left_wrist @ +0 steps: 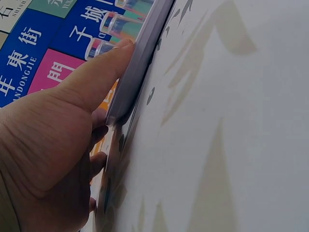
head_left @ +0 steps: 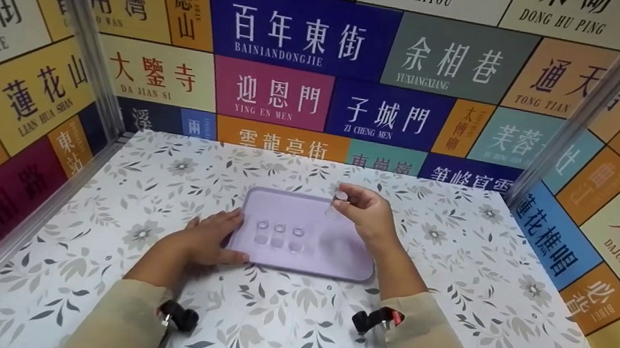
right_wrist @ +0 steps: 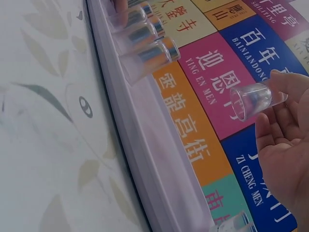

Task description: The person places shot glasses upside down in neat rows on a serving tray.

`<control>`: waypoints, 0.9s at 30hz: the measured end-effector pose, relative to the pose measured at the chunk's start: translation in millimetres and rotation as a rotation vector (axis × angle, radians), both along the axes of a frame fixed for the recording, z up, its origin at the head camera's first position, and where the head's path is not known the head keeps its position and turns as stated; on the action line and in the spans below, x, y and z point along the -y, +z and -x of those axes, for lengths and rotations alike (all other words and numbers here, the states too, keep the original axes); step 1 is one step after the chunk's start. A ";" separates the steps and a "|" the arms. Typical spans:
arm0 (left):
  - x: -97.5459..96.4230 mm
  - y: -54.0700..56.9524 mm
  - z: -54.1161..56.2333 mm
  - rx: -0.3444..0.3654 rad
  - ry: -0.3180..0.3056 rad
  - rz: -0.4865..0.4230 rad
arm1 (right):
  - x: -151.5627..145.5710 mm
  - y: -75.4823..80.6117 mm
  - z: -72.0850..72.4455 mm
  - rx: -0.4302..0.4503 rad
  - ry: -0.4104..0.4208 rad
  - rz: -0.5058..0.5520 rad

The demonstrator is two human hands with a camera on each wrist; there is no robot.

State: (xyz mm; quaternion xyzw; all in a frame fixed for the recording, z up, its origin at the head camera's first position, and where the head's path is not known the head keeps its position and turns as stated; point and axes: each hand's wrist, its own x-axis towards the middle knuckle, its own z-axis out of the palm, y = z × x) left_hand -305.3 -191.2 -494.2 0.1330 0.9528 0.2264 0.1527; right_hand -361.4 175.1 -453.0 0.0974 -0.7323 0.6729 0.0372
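My right hand [head_left: 369, 211] pinches a small clear cup [right_wrist: 253, 99] by its narrow base, above the right part of a lilac tray [head_left: 284, 201]. The cup is upside down, its wide mouth facing the tray. Three similar clear cups [head_left: 279, 236] stand upright in a row on the tray's left half. My left hand [head_left: 210, 238] holds the tray at its near left corner; in the left wrist view its thumb [left_wrist: 104, 67] lies over the rim and the other fingers are beside the edge.
Another clear cup [right_wrist: 236, 223] shows at the bottom of the right wrist view, by the tray's right end. A white cloth with grey leaves and flowers [head_left: 279, 319] covers the table. Panels with colourful lettering [head_left: 300, 42] stand behind and at both sides.
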 end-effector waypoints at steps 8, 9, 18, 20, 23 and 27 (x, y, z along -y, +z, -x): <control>0.6 -0.8 -0.4 0.004 -0.001 -0.003 | 20.1 1.3 -8.3 0.004 0.048 -0.004; 0.6 -0.9 -0.4 0.005 0.000 -0.004 | 22.3 1.4 -9.7 0.003 0.058 -0.006; -1.6 -2.2 1.2 0.011 0.002 -0.003 | 23.7 -6.6 -13.6 0.022 0.144 -0.097; -1.6 -2.9 2.2 0.017 0.003 0.004 | 22.1 -9.5 -12.7 0.035 0.152 -0.137; -1.2 -3.6 3.3 0.027 0.008 0.002 | 20.2 -14.1 -10.6 0.051 0.172 -0.181; 0.1 -3.1 2.9 0.036 0.016 -0.002 | 19.9 -20.5 -7.7 0.071 0.207 -0.232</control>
